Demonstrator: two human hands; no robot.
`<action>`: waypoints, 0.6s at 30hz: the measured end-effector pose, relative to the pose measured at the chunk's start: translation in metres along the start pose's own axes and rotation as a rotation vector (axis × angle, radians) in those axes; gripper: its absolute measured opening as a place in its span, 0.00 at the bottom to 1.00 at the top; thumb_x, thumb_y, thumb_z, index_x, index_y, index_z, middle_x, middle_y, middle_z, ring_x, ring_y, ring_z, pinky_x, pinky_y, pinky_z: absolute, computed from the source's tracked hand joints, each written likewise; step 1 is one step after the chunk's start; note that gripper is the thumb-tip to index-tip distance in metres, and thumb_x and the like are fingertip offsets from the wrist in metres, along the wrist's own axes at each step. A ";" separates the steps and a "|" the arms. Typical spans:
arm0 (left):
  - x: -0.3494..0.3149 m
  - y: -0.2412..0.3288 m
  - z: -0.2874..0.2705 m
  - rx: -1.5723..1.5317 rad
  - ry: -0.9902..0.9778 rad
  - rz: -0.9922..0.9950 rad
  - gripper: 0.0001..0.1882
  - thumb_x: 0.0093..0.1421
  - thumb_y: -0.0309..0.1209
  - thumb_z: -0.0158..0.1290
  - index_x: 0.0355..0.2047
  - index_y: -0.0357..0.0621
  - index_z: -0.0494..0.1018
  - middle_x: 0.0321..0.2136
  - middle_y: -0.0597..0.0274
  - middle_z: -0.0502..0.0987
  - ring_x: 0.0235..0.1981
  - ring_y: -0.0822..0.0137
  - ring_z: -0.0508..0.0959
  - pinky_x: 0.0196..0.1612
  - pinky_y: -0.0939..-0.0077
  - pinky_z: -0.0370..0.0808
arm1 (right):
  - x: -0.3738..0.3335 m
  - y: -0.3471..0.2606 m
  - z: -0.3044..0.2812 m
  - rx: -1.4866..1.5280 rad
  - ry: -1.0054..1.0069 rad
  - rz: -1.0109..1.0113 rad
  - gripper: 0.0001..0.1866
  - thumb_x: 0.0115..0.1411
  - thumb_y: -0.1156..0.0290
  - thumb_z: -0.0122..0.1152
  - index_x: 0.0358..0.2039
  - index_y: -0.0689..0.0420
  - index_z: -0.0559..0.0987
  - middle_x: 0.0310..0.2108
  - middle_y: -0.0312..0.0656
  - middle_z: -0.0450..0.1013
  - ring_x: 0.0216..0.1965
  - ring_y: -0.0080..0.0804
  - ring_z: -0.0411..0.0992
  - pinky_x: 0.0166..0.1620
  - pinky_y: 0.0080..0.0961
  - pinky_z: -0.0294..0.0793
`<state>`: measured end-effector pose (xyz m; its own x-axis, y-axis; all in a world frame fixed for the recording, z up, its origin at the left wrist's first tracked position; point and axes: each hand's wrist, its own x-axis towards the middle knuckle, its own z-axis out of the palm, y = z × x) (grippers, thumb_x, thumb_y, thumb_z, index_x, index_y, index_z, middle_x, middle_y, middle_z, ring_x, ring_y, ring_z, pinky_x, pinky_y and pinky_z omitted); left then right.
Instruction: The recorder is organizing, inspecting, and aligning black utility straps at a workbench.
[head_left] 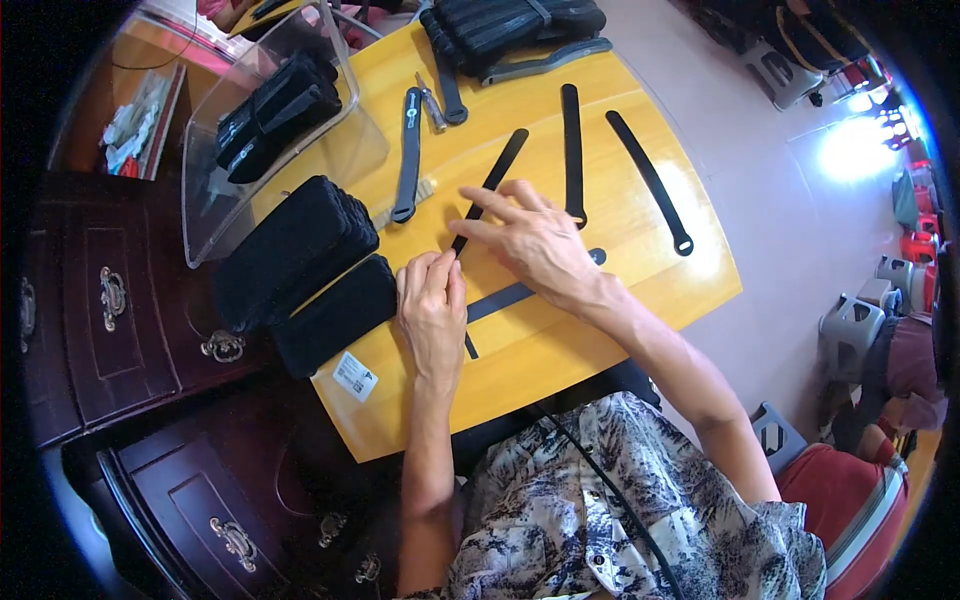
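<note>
My left hand (432,310) is closed, its thumb and forefinger pinching the near end of a black strap (508,158) that lies slantwise on the yellow table (640,290). Over that strap my right hand (548,248) is spread, fingers stretched and apart; whether they touch it I cannot tell. Beneath the right wrist runs a wide dark grey strap (500,300), partly hidden. A short black end (471,346) shows beside my left hand. Further right lie two black straps with slotted ends, one upright (572,150) and one slanting (650,180).
A grey strap (410,150) and a small screwdriver-like tool (432,105) lie farther back. At left are black strap stacks (295,250), a clear plastic bin (365,150) with bundles, and a white label (354,377). A black bundle (520,30) sits at the far edge. Dark drawers (120,300) stand left.
</note>
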<state>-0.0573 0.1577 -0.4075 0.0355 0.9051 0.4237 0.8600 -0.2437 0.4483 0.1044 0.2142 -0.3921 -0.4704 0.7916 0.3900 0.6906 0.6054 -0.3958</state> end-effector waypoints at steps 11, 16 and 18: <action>-0.009 0.011 -0.027 -0.390 0.073 -0.319 0.05 0.63 0.22 0.48 0.38 0.35 0.72 0.31 0.55 0.75 0.30 0.64 0.76 0.31 0.74 0.72 | 0.028 0.004 -0.041 -0.159 -0.030 -0.271 0.07 0.56 0.62 0.56 0.29 0.51 0.75 0.29 0.32 0.72 0.43 0.30 0.69 0.57 0.37 0.59; -0.046 0.013 -0.066 -0.924 0.041 -0.684 0.07 0.66 0.24 0.46 0.39 0.33 0.71 0.29 0.61 0.76 0.24 0.74 0.76 0.30 0.84 0.72 | -0.016 -0.014 -0.110 -0.048 -0.227 -0.009 0.08 0.58 0.62 0.57 0.28 0.53 0.74 0.25 0.35 0.72 0.32 0.32 0.70 0.45 0.31 0.63; -0.067 0.006 -0.071 -1.051 -0.131 -0.742 0.08 0.65 0.24 0.47 0.41 0.32 0.71 0.28 0.59 0.77 0.26 0.72 0.78 0.31 0.84 0.74 | -0.043 -0.006 -0.115 0.124 -0.297 0.122 0.11 0.59 0.61 0.58 0.30 0.55 0.75 0.23 0.37 0.73 0.29 0.32 0.70 0.39 0.29 0.66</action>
<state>-0.0907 0.0708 -0.3781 -0.1747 0.9538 -0.2445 -0.1126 0.2273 0.9673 0.1835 0.1671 -0.3110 -0.5404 0.8374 0.0819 0.6881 0.4958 -0.5298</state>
